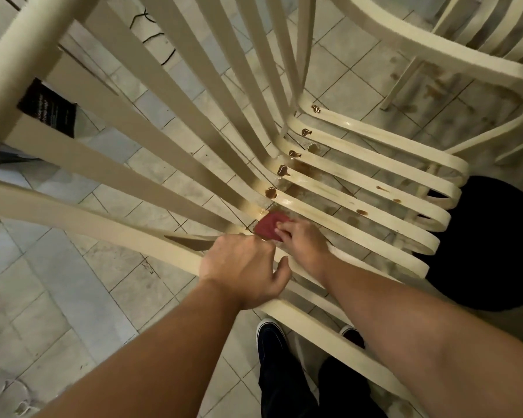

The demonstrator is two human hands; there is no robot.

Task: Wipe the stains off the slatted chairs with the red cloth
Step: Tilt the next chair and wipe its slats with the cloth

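Left hand (245, 267) grips the slatted chair (103, 218); right hand (302, 239) clutches the red cloth (267, 226). Risk I foresee: stains (271, 192) beyond it smear if dragged.

The slatted chair (360, 176) at frame centre looks like smooth cream plastic, glossy where brown stains (282, 171) sit wet. The red cloth (269, 226) looks soft and matt. The floor (73, 282) is dull, mottled tile.

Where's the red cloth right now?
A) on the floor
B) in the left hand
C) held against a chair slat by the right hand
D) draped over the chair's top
C: the right hand holds the red cloth against the slatted chair, where seat meets back.
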